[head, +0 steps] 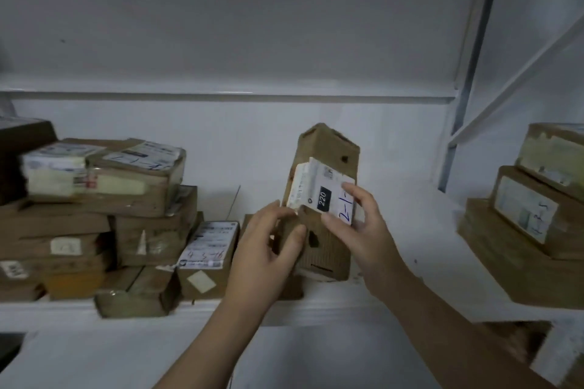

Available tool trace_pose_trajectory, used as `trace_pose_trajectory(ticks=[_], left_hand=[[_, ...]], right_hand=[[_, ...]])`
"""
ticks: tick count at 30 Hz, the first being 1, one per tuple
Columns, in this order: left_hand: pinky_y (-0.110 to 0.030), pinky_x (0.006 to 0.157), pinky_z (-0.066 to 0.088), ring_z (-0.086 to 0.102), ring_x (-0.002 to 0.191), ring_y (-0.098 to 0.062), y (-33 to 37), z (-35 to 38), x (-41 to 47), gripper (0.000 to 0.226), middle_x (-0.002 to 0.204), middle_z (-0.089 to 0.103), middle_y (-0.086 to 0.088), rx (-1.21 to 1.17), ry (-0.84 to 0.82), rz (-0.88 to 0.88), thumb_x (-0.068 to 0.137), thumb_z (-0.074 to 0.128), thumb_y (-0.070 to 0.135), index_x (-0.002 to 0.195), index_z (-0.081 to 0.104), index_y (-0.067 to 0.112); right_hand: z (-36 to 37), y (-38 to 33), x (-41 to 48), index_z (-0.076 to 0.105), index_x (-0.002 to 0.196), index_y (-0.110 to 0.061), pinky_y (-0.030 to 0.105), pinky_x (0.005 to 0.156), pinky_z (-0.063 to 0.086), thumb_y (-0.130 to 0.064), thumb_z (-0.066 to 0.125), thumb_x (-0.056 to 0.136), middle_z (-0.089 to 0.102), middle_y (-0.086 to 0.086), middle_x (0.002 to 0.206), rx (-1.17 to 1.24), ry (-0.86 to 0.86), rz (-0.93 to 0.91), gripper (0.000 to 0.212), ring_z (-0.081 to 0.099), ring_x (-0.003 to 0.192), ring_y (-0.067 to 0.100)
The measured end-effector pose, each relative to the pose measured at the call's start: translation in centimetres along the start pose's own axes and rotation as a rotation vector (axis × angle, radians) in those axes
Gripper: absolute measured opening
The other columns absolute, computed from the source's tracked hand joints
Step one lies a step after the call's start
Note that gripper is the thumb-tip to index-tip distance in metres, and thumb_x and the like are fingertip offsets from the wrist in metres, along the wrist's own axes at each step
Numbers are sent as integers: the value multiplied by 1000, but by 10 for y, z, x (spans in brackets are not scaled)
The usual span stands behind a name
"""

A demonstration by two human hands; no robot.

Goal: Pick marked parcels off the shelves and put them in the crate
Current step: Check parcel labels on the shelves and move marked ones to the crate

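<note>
Both hands grip the tall cardboard parcel [322,199] upright over the shelf [395,300]: left hand [265,249] low, right hand [360,227] on the loose "2-1" label [322,189]. That label could peel, or the parcel might slip; no crate visible.

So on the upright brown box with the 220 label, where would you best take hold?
Take the upright brown box by its two long side faces, from the front, as the left hand and right hand do now. It stands tall and narrow, and the peeling label offers no grip.
</note>
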State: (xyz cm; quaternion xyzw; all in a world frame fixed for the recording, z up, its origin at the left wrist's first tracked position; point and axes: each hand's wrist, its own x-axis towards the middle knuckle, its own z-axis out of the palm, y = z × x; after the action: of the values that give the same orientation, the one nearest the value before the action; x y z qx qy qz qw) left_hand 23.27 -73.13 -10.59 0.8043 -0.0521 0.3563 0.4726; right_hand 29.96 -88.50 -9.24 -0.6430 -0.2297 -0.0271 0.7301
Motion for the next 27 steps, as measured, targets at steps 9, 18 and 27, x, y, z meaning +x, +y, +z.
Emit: trace_pose_trajectory(ticks=[9,18,27], left_hand=[[-4,88,37,44,107,21,-23,-83,-20,45,107,49,49,153,-127,-65,74,63,53,114,42,54],[-24,92,38,46,120,-10,-51,-131,-14,65,142,38,1,493,-198,-42,74,57,57,131,53,26],[-32,87,41,57,99,-26,-67,-136,-16,50,107,65,-1,888,-183,200,83,42,49,111,67,17]], right_hand=[[66,29,-16,28,145,-31,33,112,35,-50,81,54,14,-28,149,-297,-445,-51,107,26,137,-6],[123,43,-15,59,118,-23,3,88,39,-6,73,80,49,-23,121,-349,-243,-272,44,47,109,-21],[136,60,-18,56,124,-19,30,107,37,-31,66,83,43,0,140,-630,-253,-320,44,39,132,11]])
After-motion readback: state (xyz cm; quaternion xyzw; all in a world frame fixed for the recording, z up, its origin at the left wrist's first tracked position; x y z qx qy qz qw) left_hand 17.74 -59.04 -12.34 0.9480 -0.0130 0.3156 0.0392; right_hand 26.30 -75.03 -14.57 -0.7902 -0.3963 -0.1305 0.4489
